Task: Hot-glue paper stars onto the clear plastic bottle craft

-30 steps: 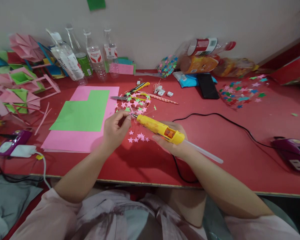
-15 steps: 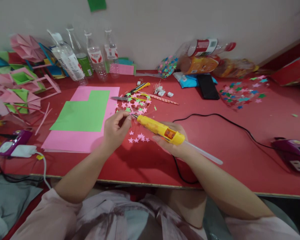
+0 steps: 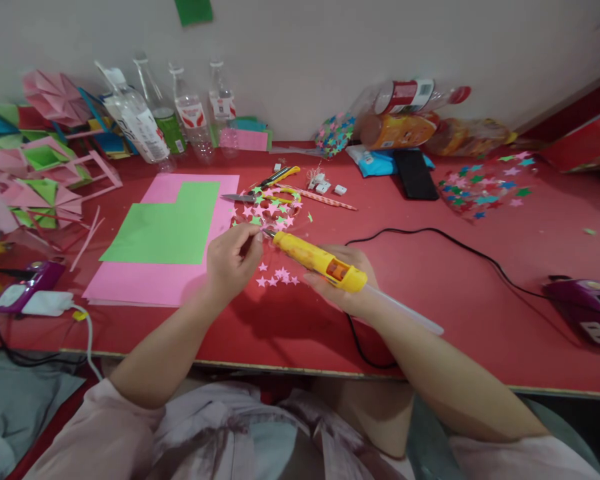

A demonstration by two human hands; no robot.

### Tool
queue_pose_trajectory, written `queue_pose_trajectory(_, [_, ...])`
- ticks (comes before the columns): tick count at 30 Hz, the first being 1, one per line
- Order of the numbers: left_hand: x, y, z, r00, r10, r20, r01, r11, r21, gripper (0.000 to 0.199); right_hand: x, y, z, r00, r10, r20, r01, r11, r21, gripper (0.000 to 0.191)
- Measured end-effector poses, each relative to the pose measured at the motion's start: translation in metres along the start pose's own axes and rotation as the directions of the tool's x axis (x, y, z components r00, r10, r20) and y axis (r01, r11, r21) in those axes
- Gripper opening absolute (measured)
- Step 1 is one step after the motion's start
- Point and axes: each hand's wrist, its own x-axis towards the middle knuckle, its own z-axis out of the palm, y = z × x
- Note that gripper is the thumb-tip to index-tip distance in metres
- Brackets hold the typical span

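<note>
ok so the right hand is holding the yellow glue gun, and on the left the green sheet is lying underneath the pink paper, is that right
Not quite: the green sheet lies on top of the pink paper, not underneath, as the head view shows. The right hand is indeed holding the yellow glue gun.

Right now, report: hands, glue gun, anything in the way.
Right hand gripping yellow glue gun. Left hand pinched near its nozzle, anything held unclear. Pink stars lie between hands; black cord nearby.
</note>
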Motion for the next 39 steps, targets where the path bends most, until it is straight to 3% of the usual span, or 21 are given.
queue_pose_trajectory(4, [0.001,-0.003,-0.002,0.975,0.222,-0.005,-0.219,0.966,0.139,0.013,0.0,-0.001,0.0,0.994,-0.084,-0.065,0.077,0.992,-0.102,0.033])
queue_pose_trajectory(6, [0.001,-0.003,-0.003,0.965,0.263,-0.002,-0.26,0.956,0.137,0.012,0.001,-0.002,-0.003,0.987,-0.109,-0.121,0.1,0.992,-0.075,0.028])
queue_pose_trajectory(8, [0.0,-0.003,-0.002,0.979,0.203,-0.014,-0.201,0.975,0.095,0.011,0.004,-0.001,-0.008,0.971,-0.083,-0.223,0.075,0.996,-0.042,0.019])
queue_pose_trajectory(10, [0.001,-0.004,-0.002,0.998,0.054,-0.028,-0.054,0.999,0.003,0.011,0.007,0.005,-0.016,0.947,-0.006,-0.321,-0.019,0.997,-0.076,0.014])
queue_pose_trajectory(12, [0.002,-0.004,-0.002,0.993,-0.115,-0.022,0.11,0.983,-0.145,0.012,0.01,0.017,-0.024,0.94,0.076,-0.334,-0.144,0.973,-0.182,0.01])
queue_pose_trajectory(14, [0.003,-0.002,-0.002,0.97,-0.242,0.01,0.234,0.924,-0.304,0.013,0.012,0.031,-0.031,0.959,0.152,-0.237,-0.221,0.928,-0.299,0.009])
queue_pose_trajectory(16, [0.005,0.0,-0.003,0.946,-0.321,0.045,0.31,0.856,-0.413,0.013,0.013,0.046,-0.034,0.962,0.266,-0.067,-0.27,0.875,-0.402,0.017])
queue_pose_trajectory(20, [0.007,0.007,-0.004,0.904,-0.405,0.138,0.417,0.763,-0.493,0.011,0.011,0.062,-0.027,0.874,0.433,0.22,-0.241,0.78,-0.577,0.022])
queue_pose_trajectory(23, [0.007,0.011,-0.004,0.848,-0.43,0.31,0.53,0.68,-0.505,0.012,0.008,0.061,-0.025,0.844,0.449,0.293,-0.162,0.735,-0.659,0.025])
queue_pose_trajectory(26, [0.006,0.013,-0.003,0.778,-0.427,0.46,0.626,0.585,-0.516,0.013,0.006,0.052,-0.029,0.92,0.31,0.241,-0.063,0.722,-0.689,0.025])
queue_pose_trajectory(29, [0.005,0.014,-0.003,0.701,-0.433,0.567,0.712,0.468,-0.523,0.013,0.008,0.035,-0.03,0.993,-0.016,0.116,0.08,0.81,-0.581,0.012])
queue_pose_trajectory(32, [0.005,0.018,-0.002,0.602,-0.445,0.664,0.799,0.349,-0.49,0.013,0.01,0.013,-0.02,0.982,-0.174,0.07,0.187,0.873,-0.451,0.008])
queue_pose_trajectory(33, [0.005,0.02,-0.002,0.571,-0.447,0.688,0.821,0.32,-0.474,0.013,0.01,0.006,-0.015,0.97,-0.242,-0.004,0.223,0.899,-0.376,0.005])
queue_pose_trajectory(36, [0.005,0.024,-0.001,0.491,-0.437,0.754,0.871,0.268,-0.411,0.013,0.008,-0.008,-0.002,0.895,-0.424,-0.141,0.362,0.873,-0.326,0.008])
queue_pose_trajectory(39, [0.005,0.027,0.0,0.43,-0.428,0.795,0.902,0.239,-0.36,0.012,0.006,-0.011,0.002,0.865,-0.483,-0.135,0.403,0.83,-0.386,0.01])
